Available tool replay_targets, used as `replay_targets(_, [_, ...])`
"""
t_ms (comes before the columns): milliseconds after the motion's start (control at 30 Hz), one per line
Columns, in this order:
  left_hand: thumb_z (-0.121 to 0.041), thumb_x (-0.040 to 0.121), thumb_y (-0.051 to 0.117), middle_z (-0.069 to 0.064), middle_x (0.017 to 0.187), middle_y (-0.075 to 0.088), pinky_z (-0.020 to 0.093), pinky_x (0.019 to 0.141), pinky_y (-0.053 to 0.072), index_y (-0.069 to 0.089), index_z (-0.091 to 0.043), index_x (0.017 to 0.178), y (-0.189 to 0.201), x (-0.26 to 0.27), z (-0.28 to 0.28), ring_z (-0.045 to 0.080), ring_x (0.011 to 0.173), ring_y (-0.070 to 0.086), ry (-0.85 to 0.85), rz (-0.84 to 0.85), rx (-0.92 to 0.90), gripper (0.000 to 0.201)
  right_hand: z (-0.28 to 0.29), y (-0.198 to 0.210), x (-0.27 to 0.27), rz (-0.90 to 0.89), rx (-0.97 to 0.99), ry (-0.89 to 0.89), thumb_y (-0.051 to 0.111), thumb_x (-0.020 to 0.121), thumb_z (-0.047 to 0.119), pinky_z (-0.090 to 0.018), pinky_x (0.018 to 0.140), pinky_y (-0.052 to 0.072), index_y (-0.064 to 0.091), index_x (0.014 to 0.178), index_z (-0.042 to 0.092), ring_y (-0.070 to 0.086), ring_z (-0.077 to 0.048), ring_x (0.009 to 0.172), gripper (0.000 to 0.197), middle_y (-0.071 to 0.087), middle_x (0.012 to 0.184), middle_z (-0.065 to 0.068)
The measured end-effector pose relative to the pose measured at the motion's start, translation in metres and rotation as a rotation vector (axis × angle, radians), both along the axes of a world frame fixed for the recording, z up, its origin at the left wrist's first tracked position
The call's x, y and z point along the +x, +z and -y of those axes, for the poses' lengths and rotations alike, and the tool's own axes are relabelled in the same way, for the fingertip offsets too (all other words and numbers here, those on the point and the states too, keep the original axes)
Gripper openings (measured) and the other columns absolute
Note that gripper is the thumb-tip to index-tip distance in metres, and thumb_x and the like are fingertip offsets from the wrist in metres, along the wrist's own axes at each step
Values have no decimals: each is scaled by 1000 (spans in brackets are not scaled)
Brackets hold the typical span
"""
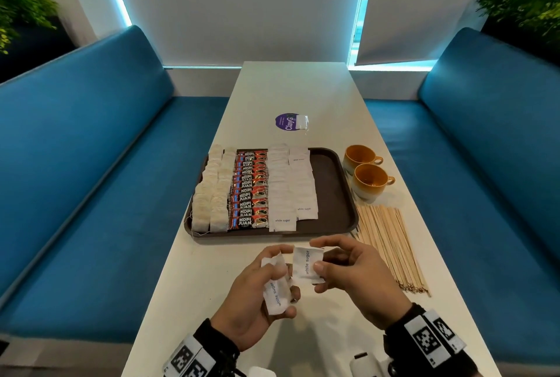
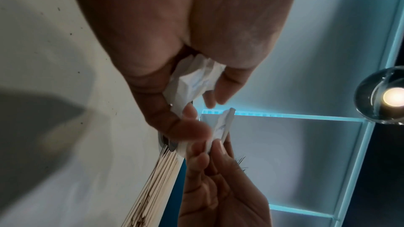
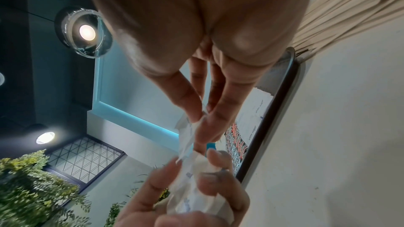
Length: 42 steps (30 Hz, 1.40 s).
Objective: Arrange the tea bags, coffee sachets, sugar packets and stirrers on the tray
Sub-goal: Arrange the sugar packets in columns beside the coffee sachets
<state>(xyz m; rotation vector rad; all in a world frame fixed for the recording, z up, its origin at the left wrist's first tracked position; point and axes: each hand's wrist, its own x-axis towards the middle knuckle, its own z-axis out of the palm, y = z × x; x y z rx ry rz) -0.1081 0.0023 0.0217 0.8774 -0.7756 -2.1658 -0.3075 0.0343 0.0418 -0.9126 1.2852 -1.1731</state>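
Observation:
A brown tray point(image 1: 333, 194) holds rows of tea bags point(image 1: 212, 194), red coffee sachets point(image 1: 250, 191) and white sugar packets point(image 1: 291, 185). Its right part is bare. In front of the tray my left hand point(image 1: 266, 288) grips a small bunch of sugar packets point(image 1: 275, 288). My right hand point(image 1: 342, 267) pinches one white sugar packet point(image 1: 307, 266) between thumb and fingers, close beside the left hand's bunch. In the left wrist view the bunch point(image 2: 192, 78) sits in the curled fingers. The right wrist view shows the pinched packet point(image 3: 186, 137). Wooden stirrers point(image 1: 391, 246) lie on the table right of the tray.
Two orange cups point(image 1: 366, 176) stand right of the tray, behind the stirrers. A purple round sticker point(image 1: 286, 122) with a small packet sits farther back on the white table point(image 1: 303, 88). Blue benches point(image 1: 91, 164) flank the table on both sides.

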Motion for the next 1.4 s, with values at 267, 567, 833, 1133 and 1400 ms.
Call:
replay_targets(267, [-22,81,82,13,88,60,26,49,40,65,-9,92,-6,-4,-2,23,63,52,-79,219,-158,25,1,2,4,55,79,-56,71,93,8,-45,61,63,67,97,-6,67,-38,67,14,70,91,-31])
replay_targets(567, [-17,97,63,18,84,63,30,51,44,61,-9,92,-5,-6,4,29,64,57,171,211,-107,9,-3,-5,1,-129,138,170,69,96,9,-40,71,59,68,81,-9,71,-29,72,23,73,81,-24])
replay_targets(833, [-18,72,87,15,83,64,28,47,44,60,-1,95,-11,-1,0,27,61,58,29,300,-192,40,1,-7,5,-156,120,25,66,97,7,-45,71,64,69,94,0,72,-32,71,9,73,83,-22])
replay_targets(1133, [-30,86,76,13,85,68,29,52,44,63,0,105,-7,-4,2,29,65,62,55,348,-133,38,0,-4,6,-172,0,46,78,82,-8,-40,75,64,79,91,11,75,-30,77,20,76,89,-10])
replay_targets(1400, [-41,99,59,19,84,69,29,52,42,69,-2,104,-7,-5,4,30,63,61,125,375,-60,40,6,-8,7,-249,28,67,84,78,-4,-30,80,60,78,109,20,77,-25,74,39,79,82,-6])
